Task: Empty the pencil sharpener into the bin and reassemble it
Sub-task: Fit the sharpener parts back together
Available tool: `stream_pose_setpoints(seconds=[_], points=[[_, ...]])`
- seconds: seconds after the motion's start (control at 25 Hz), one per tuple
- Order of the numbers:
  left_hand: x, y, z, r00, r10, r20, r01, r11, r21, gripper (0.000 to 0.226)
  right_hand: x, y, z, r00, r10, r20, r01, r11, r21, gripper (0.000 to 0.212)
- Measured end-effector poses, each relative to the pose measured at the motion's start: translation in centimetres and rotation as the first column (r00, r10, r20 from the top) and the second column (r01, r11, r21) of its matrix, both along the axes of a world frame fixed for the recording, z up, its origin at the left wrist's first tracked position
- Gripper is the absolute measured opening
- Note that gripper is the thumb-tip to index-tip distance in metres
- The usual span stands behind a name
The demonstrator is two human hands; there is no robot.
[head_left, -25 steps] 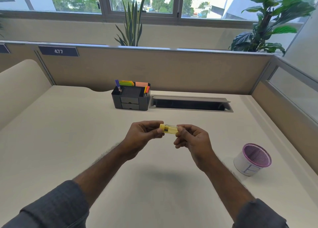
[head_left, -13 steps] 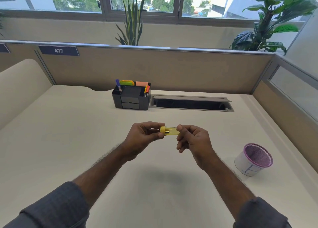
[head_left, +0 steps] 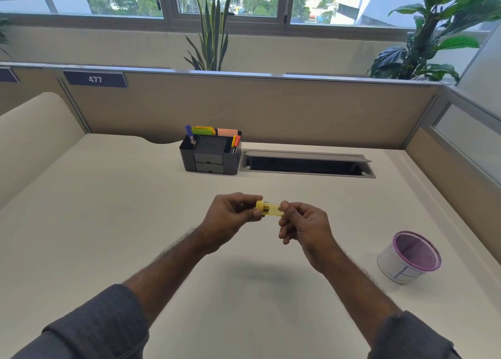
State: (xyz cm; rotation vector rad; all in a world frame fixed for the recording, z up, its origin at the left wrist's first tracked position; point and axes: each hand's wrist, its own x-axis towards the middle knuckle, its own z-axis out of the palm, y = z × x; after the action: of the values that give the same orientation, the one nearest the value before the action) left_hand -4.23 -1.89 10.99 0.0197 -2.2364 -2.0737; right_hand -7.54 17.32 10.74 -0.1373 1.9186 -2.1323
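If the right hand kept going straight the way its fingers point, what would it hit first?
The right hand points left along the yellow sharpener it pinches, so it would most likely meet the left hand gripping the other end. Depth looks matched, though one view cannot confirm it.

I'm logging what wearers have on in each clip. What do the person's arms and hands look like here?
Both hands, the left hand and the right hand, are bare: no gloves, rings or watch visible. Dark grey sleeves are pushed up, leaving the hairy forearms uncovered.

Left hand and right hand meet above the desk, fingertips pinched together.
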Motion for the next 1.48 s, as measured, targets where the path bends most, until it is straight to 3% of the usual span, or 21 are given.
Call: stream_pose_setpoints(seconds=[0.12,0.32,0.4,0.52,0.64,0.8,1.16,1.36,1.48], points=[[-0.4,-0.8,-0.4,0.999,0.033,0.025,-0.029,0.992,-0.122,0.032,-0.9,-0.3,-0.2,0.997,0.072,-0.007,-0.071,0.995,0.064,0.022],[-2.2,-3.1,0.2,0.995,0.08,0.06,-0.072,0.989,-0.126,0.033,-3.0,-3.0,-0.2,0.977,0.162,-0.138,-0.107,0.934,0.341,0.006],[-3.2,-4.4,0.8,0.994,0.097,0.044,-0.089,0.985,-0.151,0.032,-4.2,-4.9,0.0,0.952,0.208,-0.226,-0.08,0.878,0.471,0.014],[-4.9,-6.7,1.8,0.989,0.143,-0.019,-0.144,0.972,-0.185,0.031,-6.5,-8.3,0.7,0.876,0.325,-0.355,-0.061,0.807,0.588,0.042],[-6.7,-9.1,2.6,0.978,0.191,-0.087,-0.203,0.965,-0.168,0.028,-8.7,-11.8,1.3,0.819,0.401,-0.411,-0.102,0.806,0.583,0.039],[-9.7,-12.6,2.5,0.955,0.269,-0.122,-0.283,0.953,-0.111,0.026,-12.4,-16.6,1.4,0.781,0.366,-0.506,-0.043,0.84,0.541,0.026],[-18.0,-22.8,1.4,0.924,0.347,-0.159,-0.365,0.925,-0.103,0.022,-20.1,-27.8,0.9,0.758,0.308,-0.575,-0.066,0.913,0.402,0.031],[-20.7,-26.6,-0.7,0.931,0.33,-0.154,-0.343,0.937,-0.063,0.024,-23.1,-32.1,-0.4,0.732,0.329,-0.597,-0.021,0.886,0.463,0.033],[-21.4,-27.3,-2.8,0.916,0.382,-0.123,-0.399,0.899,-0.178,0.024,-23.8,-33.0,-2.2,0.774,0.358,-0.523,-0.039,0.85,0.525,0.027]])
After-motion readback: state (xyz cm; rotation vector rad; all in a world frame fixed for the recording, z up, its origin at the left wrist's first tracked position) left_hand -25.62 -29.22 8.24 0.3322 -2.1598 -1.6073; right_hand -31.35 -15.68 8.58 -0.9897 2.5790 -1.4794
